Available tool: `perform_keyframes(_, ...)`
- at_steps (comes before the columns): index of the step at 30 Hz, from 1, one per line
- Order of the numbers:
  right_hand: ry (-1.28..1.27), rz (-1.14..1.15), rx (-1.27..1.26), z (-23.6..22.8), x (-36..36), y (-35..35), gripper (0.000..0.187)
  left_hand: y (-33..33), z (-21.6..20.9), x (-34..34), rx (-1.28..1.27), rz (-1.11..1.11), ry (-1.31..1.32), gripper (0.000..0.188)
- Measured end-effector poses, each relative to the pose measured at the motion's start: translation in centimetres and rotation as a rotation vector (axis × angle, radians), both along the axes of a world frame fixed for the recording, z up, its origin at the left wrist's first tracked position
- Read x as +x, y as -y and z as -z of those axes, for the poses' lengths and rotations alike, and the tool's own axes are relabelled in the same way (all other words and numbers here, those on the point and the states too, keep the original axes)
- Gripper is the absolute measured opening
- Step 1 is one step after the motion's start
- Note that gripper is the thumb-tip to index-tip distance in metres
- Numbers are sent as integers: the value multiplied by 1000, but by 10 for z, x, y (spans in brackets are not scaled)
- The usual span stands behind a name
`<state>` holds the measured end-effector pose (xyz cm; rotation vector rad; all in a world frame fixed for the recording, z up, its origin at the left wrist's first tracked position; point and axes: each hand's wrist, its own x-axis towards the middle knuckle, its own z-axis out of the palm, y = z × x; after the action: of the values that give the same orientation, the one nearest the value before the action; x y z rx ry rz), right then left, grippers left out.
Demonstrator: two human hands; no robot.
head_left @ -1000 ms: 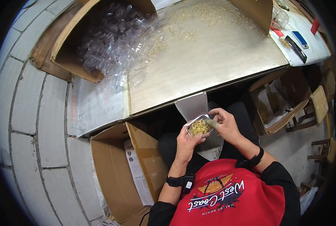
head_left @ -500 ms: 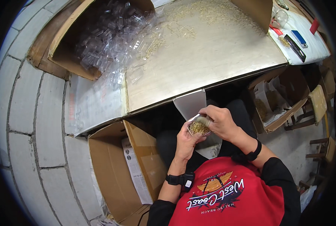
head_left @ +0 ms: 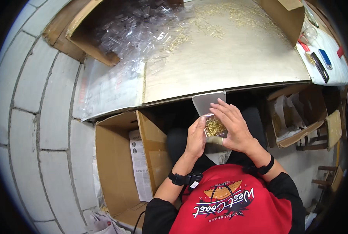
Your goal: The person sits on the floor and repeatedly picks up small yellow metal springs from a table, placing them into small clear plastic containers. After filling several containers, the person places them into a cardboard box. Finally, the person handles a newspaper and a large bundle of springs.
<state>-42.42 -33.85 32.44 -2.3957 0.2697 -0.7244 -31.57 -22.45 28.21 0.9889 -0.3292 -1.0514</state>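
A small clear plastic box (head_left: 216,125) full of fine gold-coloured metal pieces, perhaps pins, is between my hands above my lap. My left hand (head_left: 196,136) grips its left side, thumb along the upper edge. My right hand (head_left: 238,130) cups the right side, its fingers stretched past the far edge and its thumb across the near side. A pale wrap covers the right thumb. Whether the box has a lid on is hard to tell. Behind the hands, a white flap (head_left: 209,102) slopes down from the table edge.
On the table (head_left: 236,68) lie a heap of clear plastic boxes (head_left: 142,31) and scattered gold pieces (head_left: 209,29). An open cardboard box (head_left: 113,167) stands at my left, another carton (head_left: 302,130) at the right. A blue object (head_left: 325,59) and a black one (head_left: 319,67) lie far right.
My right hand has gone from bent fingers at the box's opening to stretched fingers along its side. The gold contents show more fully. The whole view has shifted slightly.
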Motion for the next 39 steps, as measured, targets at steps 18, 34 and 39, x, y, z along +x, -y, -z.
perform_keyframes(18,44,-173,-177,-19,21,-7,47,-42,-57,46,-148,213,-86,58)
perform_keyframes(34,259,-209,-141,-39,56,-33,48,-94,-67,88,-77,70,21,46)
perform_keyframes(39,168,-39,-74,-30,49,-13,45,-142,-76,153,0,-203,173,43)
